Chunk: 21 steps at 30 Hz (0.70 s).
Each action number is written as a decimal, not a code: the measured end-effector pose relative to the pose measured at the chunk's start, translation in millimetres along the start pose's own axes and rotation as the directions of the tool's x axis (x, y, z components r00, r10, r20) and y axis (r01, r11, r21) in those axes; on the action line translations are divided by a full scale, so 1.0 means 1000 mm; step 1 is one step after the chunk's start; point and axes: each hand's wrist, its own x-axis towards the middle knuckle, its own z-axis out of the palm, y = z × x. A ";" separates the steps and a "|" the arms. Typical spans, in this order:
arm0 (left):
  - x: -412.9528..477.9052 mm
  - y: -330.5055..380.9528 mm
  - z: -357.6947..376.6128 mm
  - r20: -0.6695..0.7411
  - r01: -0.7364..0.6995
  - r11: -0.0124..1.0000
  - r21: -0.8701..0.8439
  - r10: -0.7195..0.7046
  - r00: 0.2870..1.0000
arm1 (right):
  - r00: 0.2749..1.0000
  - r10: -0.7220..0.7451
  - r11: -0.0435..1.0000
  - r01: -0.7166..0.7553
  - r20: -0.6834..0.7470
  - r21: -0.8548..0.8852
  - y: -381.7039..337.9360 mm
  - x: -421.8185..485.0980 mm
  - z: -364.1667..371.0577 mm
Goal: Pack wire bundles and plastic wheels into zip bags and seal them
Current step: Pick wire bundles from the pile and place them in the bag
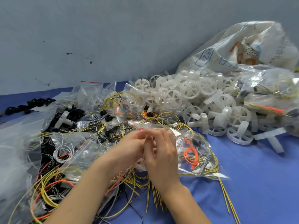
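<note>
Head-worn camera looks forward and down, close over the table point(258, 183).

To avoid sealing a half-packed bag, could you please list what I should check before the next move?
1. Grip: left hand and right hand meet, what they pinch is blurred: cannot tell.
2. Wires in the zip bag beside them: orange and yellow visible: ok.
3. Wheel in that bag: cannot tell.
4. Its zip sealed: cannot tell.
5. Spare white wheels piled on the table: ok.

Probably a small parts-packing workshop: heaped plastic wheels point(202, 101), wire bundles point(48, 191) and zip bags point(199, 160) across a blue table point(258, 183).
</note>
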 end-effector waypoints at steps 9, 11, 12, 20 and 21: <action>-0.043 -0.017 -0.042 -0.125 0.022 0.831 -0.556 -0.110 0.986 | 0.975 0.180 0.968 -0.152 0.132 -0.201 0.014 -0.005 0.010; -0.042 -0.014 -0.039 -0.148 0.017 0.841 -0.541 -0.115 0.982 | 0.967 0.216 0.956 -0.181 0.133 -0.232 0.017 -0.005 0.011; -0.042 -0.013 -0.037 -0.157 0.012 0.844 -0.536 -0.114 0.981 | 0.964 0.226 0.953 -0.189 0.140 -0.239 0.018 -0.006 0.011; -0.044 -0.015 -0.034 -0.194 0.005 0.889 -0.457 -0.105 0.975 | 0.872 0.449 0.889 -0.457 0.193 -0.004 0.026 -0.001 0.010; -0.044 -0.015 -0.033 -0.199 0.003 0.895 -0.446 -0.103 0.975 | 0.847 0.496 0.858 -0.512 0.190 0.047 0.025 0.000 0.009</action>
